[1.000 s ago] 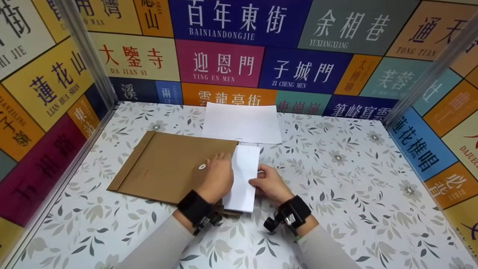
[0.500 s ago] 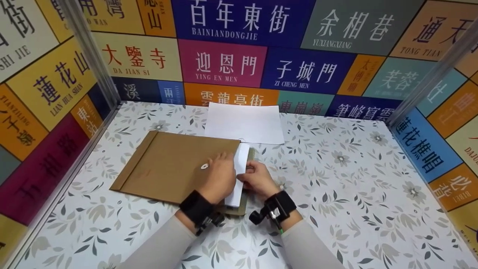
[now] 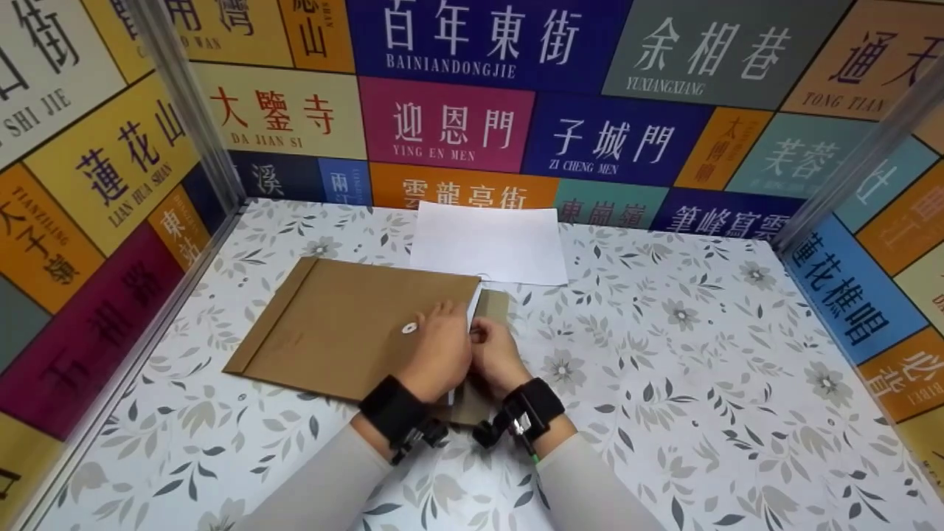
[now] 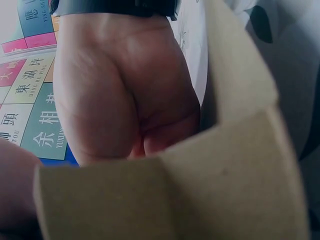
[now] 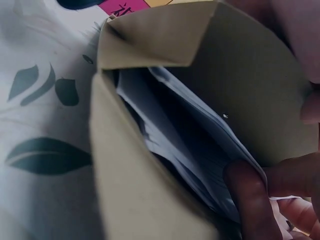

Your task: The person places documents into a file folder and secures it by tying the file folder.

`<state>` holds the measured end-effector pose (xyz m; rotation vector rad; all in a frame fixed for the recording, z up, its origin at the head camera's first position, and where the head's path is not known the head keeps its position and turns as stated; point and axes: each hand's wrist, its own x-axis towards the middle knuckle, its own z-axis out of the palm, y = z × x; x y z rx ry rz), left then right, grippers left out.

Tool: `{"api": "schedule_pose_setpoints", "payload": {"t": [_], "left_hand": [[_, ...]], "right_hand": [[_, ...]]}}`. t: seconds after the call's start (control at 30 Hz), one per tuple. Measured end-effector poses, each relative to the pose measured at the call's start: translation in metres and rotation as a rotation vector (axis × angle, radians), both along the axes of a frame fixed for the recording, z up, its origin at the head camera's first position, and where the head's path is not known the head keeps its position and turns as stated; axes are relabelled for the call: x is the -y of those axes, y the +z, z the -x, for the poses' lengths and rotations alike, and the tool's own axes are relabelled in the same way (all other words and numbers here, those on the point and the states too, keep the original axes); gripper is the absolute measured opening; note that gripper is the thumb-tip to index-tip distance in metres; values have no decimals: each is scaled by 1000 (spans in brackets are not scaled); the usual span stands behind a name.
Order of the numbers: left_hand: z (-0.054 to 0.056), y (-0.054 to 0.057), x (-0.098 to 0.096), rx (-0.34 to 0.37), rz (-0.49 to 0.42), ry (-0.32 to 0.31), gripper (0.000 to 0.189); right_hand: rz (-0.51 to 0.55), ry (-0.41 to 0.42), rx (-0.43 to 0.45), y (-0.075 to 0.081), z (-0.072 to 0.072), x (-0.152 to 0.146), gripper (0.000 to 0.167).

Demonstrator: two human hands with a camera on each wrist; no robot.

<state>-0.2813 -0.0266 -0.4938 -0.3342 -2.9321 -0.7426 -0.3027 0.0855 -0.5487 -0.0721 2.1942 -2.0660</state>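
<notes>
A brown kraft paper envelope lies on the table with its mouth toward the right. Over its top panel, near the white button, my left hand grips the mouth edge; its thumb is hidden. My right hand pinches a white stack of paper at the mouth, thumb on one side and fingers on the other. Most of that paper is inside, with a thin white strip showing in the head view. Beneath the right hand extends the envelope's flap. In the left wrist view, bent brown card partly covers the left hand.
A white sheet of paper lies behind the envelope, close to the back wall. The table has a grey leaf pattern. Colourful printed panels form walls at the back and both sides.
My right hand has moved left with the stack of paper, which has slid into the envelope. More of the flap shows now. The left hand has stayed on the envelope.
</notes>
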Motion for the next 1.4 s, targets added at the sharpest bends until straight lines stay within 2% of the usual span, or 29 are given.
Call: {"api": "schedule_pose_setpoints", "payload": {"t": [0.17, 0.33, 0.63, 0.7, 0.9, 1.17, 1.4], "left_hand": [[1, 1, -3, 8, -29, -9, 33], [2, 3, -5, 25, -36, -9, 34], [5, -1, -5, 122, -46, 7, 43], [5, -2, -5, 141, -52, 3, 47], [4, -4, -3, 186, -79, 0, 56], [3, -2, 3, 172, -62, 13, 57], [3, -4, 4, 174, -65, 17, 60]], "right_hand": [[-115, -18, -42, 1, 1, 0, 25], [-158, -16, -56, 4, 1, 0, 30], [-259, 44, -27, 18, 7, -18, 33], [-233, 42, 8, 22, 9, -27, 32], [-55, -10, 121, 32, 15, -56, 32], [-28, -94, 95, 40, 24, -88, 35], [-16, -152, 100, 43, 27, -96, 35]]}}
